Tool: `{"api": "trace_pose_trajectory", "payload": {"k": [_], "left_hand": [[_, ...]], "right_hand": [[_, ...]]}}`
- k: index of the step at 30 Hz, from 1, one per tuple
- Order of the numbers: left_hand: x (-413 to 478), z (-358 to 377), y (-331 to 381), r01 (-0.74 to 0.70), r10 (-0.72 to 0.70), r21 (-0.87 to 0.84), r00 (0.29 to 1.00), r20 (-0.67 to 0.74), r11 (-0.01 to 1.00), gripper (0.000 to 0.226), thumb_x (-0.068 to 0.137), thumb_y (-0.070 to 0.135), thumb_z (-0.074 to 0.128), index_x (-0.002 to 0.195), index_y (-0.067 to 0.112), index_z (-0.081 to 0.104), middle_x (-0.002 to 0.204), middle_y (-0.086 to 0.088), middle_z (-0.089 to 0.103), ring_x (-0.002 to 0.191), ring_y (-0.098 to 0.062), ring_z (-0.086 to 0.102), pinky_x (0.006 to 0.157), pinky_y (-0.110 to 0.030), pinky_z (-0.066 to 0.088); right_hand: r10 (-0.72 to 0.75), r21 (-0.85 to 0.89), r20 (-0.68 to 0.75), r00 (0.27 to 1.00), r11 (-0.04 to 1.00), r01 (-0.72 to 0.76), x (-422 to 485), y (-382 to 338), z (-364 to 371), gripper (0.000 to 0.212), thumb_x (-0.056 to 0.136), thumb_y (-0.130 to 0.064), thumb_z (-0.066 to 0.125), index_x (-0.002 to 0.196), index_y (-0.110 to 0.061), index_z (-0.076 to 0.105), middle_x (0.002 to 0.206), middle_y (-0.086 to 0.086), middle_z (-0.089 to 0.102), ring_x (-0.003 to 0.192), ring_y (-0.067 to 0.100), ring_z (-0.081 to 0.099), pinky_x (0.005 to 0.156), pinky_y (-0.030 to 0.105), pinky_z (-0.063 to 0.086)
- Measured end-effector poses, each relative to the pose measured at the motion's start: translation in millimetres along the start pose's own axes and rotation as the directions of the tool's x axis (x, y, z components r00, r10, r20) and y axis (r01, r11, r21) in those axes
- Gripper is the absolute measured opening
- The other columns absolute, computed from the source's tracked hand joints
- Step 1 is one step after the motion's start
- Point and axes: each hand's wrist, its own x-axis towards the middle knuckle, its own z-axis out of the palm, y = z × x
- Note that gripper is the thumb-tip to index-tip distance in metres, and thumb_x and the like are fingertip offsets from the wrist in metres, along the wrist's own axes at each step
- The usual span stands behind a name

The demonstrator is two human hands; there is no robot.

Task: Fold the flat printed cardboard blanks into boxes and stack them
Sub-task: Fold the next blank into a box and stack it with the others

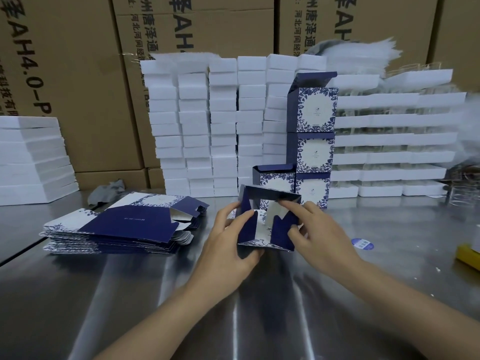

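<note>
Two bare hands work a half-folded box (pixel 262 224) just above a steel table (pixel 259 307), its open end turned toward the camera and its navy flaps partly folded inward. The left hand (pixel 228 242) is curled round the box's left side, the thumb pressed flat on a navy flap and the other fingers wrapped behind and beneath the card. The right hand (pixel 317 229) pinches the box's right side: the forefinger reaches along the upper edge onto a pale inner panel while the thumb bears on the navy flap below. The box sits between the two hands, touching both.

Left of the box, well apart from it, a stack of flat blanks (pixel 117 229) lies on the table, blue and white printed card with a navy panel uppermost. Directly behind the box stands one finished box (pixel 275 178) with its top flap raised. Behind the box and to its right, just beside that finished one, rises a column of three finished boxes (pixel 314 152), the top one with its lid up.

Farther behind the box, white trays (pixel 223 126) are piled in rows against brown cartons (pixel 78 74). A round blue sticker (pixel 362 243) lies right of the box, near the right wrist.
</note>
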Motion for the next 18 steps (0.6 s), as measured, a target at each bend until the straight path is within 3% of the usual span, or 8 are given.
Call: {"api": "trace_pose_trajectory", "payload": {"k": [3, 6, 9, 12, 14, 16, 18], "left_hand": [[-1, -1, -4, 0.027, -0.027, 0.024, 0.999, 0.037, 0.999, 0.084, 0.084, 0.036, 0.086, 0.153, 0.05, 0.04, 0.161, 0.032, 0.015, 0.128, 0.018, 0.042, 0.095, -0.007, 0.043], [2, -1, -8, 0.06, -0.06, -0.011, 0.998, 0.007, 0.998, 0.086, 0.084, 0.033, 0.087, 0.156, 0.044, 0.041, 0.158, 0.033, 0.017, 0.127, 0.028, 0.035, 0.098, -0.004, 0.041], [6, -4, -12, 0.126, -0.131, -0.059, 0.988, -0.082, 0.99, 0.073, 0.086, 0.037, 0.087, 0.15, 0.039, 0.052, 0.149, 0.034, 0.027, 0.128, 0.03, 0.031, 0.105, -0.025, 0.051], [7, -7, -12, 0.174, -0.193, -0.136, 0.972, -0.138, 0.975, 0.064, 0.088, 0.039, 0.084, 0.145, 0.045, 0.054, 0.142, 0.039, 0.034, 0.131, 0.016, 0.043, 0.104, -0.042, 0.055], [6, -7, -9, 0.181, -0.225, -0.228, 0.957, -0.181, 0.956, 0.068, 0.088, 0.034, 0.085, 0.144, 0.051, 0.05, 0.14, 0.031, 0.043, 0.126, 0.01, 0.051, 0.102, -0.042, 0.057], [5, -7, -4, 0.186, -0.253, -0.289, 0.944, -0.212, 0.939, 0.075, 0.087, 0.029, 0.087, 0.144, 0.057, 0.046, 0.14, 0.028, 0.048, 0.123, 0.011, 0.054, 0.099, -0.038, 0.059], [5, -8, -1, 0.187, -0.275, -0.335, 0.931, -0.239, 0.924, 0.08, 0.086, 0.023, 0.088, 0.143, 0.059, 0.045, 0.139, 0.028, 0.05, 0.119, 0.013, 0.056, 0.094, -0.031, 0.06]], "right_hand": [[-0.057, 0.071, 0.015, 0.998, 0.996, 0.056, -1, -1, -1, 0.057, 0.101, -0.042, 0.046, 0.153, -0.061, 0.031, 0.111, -0.024, 0.046, 0.097, 0.002, 0.059, 0.084, 0.032, 0.052], [-0.098, 0.187, 0.112, 0.989, 0.979, 0.076, -4, -2, -1, 0.069, 0.092, -0.039, 0.042, 0.155, -0.062, 0.026, 0.13, -0.025, 0.044, 0.114, 0.004, 0.056, 0.096, 0.04, 0.053], [-0.167, 0.238, 0.147, 0.975, 0.963, 0.129, -4, -1, -3, 0.088, 0.082, -0.024, 0.051, 0.158, -0.058, 0.022, 0.142, -0.023, 0.04, 0.125, 0.003, 0.051, 0.101, 0.045, 0.053], [-0.231, 0.251, 0.108, 0.967, 0.947, 0.198, -4, 3, 4, 0.098, 0.086, -0.02, 0.067, 0.161, -0.056, 0.016, 0.144, -0.022, 0.039, 0.126, 0.0, 0.051, 0.102, 0.041, 0.053], [-0.163, 0.422, 0.041, 0.986, 0.897, 0.131, -6, 0, 14, 0.101, 0.089, -0.025, 0.08, 0.16, -0.057, 0.016, 0.139, -0.024, 0.048, 0.12, 0.005, 0.06, 0.098, 0.034, 0.055], [0.021, 0.655, -0.01, 1.0, 0.756, -0.009, -7, -7, 24, 0.1, 0.087, -0.024, 0.088, 0.158, -0.056, 0.025, 0.127, -0.019, 0.058, 0.104, 0.009, 0.068, 0.085, 0.028, 0.059], [0.169, 0.771, 0.0, 0.986, 0.627, -0.108, -6, -13, 30, 0.084, 0.086, -0.025, 0.089, 0.153, -0.043, 0.043, 0.126, -0.008, 0.065, 0.096, 0.008, 0.07, 0.081, 0.024, 0.058]]}}
